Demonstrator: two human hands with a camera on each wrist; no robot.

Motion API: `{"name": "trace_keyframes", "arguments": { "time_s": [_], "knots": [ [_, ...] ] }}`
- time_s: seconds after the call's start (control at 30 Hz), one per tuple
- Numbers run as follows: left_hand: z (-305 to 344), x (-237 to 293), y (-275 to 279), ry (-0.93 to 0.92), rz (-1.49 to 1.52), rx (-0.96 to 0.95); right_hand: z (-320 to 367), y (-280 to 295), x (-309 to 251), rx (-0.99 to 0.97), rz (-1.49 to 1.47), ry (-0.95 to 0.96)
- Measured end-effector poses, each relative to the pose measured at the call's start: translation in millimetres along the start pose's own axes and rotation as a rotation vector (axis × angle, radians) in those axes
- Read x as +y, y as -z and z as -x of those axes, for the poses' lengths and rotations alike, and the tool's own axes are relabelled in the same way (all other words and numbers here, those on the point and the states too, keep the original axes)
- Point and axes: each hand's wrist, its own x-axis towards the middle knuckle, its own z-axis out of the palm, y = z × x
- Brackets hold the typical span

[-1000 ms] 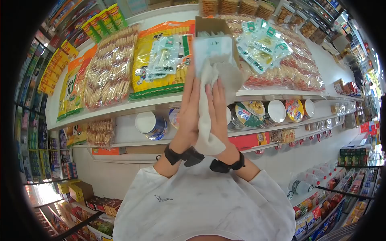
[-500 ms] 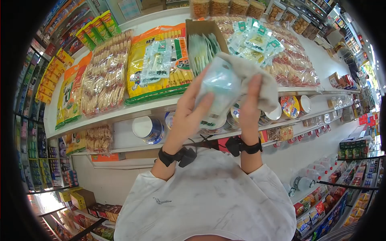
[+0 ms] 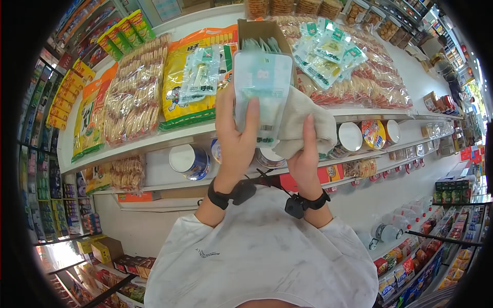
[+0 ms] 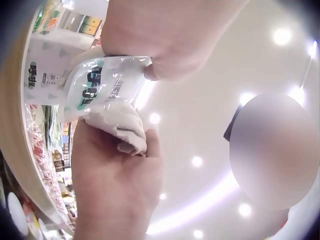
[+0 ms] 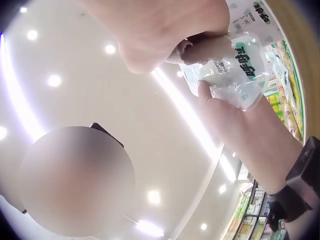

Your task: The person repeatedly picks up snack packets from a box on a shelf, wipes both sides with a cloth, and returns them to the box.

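Note:
My left hand (image 3: 236, 126) holds a clear and pale-green food packet (image 3: 267, 77), its thumb across the front face and its other fingers along the left edge. The packet overlaps the front of an open cardboard box (image 3: 246, 31) filled with similar packets (image 3: 261, 45). At the packet's lower right, my right hand (image 3: 305, 161) grips a bunched beige cloth (image 3: 308, 120) with the thumb on top. The left wrist view shows the cloth (image 4: 117, 122) in the right hand (image 4: 117, 180), right up against the packet's (image 4: 110, 82) bottom end. Dark letters show on the packet (image 5: 245, 62) in the right wrist view.
Several loose packets (image 3: 328, 49) lie on bagged snack sticks (image 3: 382, 77) to the right. A yellow snack bag (image 3: 177, 97) with more packets (image 3: 203, 74) is to the left. Lidded tubs (image 3: 187, 159) stand on the shelf below, beneath the upper shelf's front edge (image 3: 128, 146).
Both hands were pressed together along the cloth and packet, then drew apart. The left hand has turned the packet from tilted to upright; the right has brought the cloth down and back toward the packet.

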Motion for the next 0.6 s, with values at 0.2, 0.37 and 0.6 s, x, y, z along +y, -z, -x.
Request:
{"name": "trace_keyframes", "arguments": {
  "time_s": [0.2, 0.37, 0.6],
  "knots": [
    [-6.1, -2.5, 3.2, -0.138, -0.217, -0.053, 13.9, -8.4, 5.7, -0.023, -0.087, -0.122],
    [12.8, 35.1, 3.2, 0.040, 0.215, -0.395, 3.6, -20.1, 10.4, -0.214, 0.699, 0.567],
    [33.0, 34.4, 16.5, 0.589, 0.500, -0.167, -18.4, -30.5, -14.3, -0.286, 1.265, 0.845]
  ]
}}
